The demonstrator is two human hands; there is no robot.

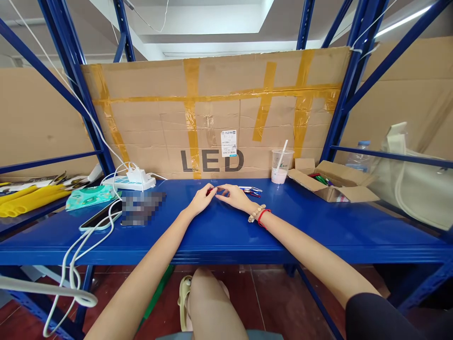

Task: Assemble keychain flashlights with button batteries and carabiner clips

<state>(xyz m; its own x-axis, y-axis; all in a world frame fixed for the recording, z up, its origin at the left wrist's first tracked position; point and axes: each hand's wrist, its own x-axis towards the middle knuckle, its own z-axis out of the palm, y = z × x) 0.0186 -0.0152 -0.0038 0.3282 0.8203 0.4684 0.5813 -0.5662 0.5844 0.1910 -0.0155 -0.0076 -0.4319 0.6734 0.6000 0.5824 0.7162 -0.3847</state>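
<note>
My left hand point(202, 199) rests over the blue shelf top, its fingers bent together around a small dark and reddish thing too small to name. Fingertip to fingertip with it, my right hand point(235, 197) is curled with thumb and forefinger closed near the same spot; what lies between them is hidden. A beaded bracelet point(256, 213) and a red band point(262, 218) circle the right wrist. Just beyond the right hand lie several pens point(252, 191), with red and blue parts, partly covered by the hand.
An open cardboard box point(332, 182) with pens stands right, beside a plastic cup point(281, 165) with a straw. At left are a phone point(101, 217), white cables point(74, 264), a power strip point(122, 183) and a teal packet point(90, 196). Taped cardboard point(159, 127) closes the back.
</note>
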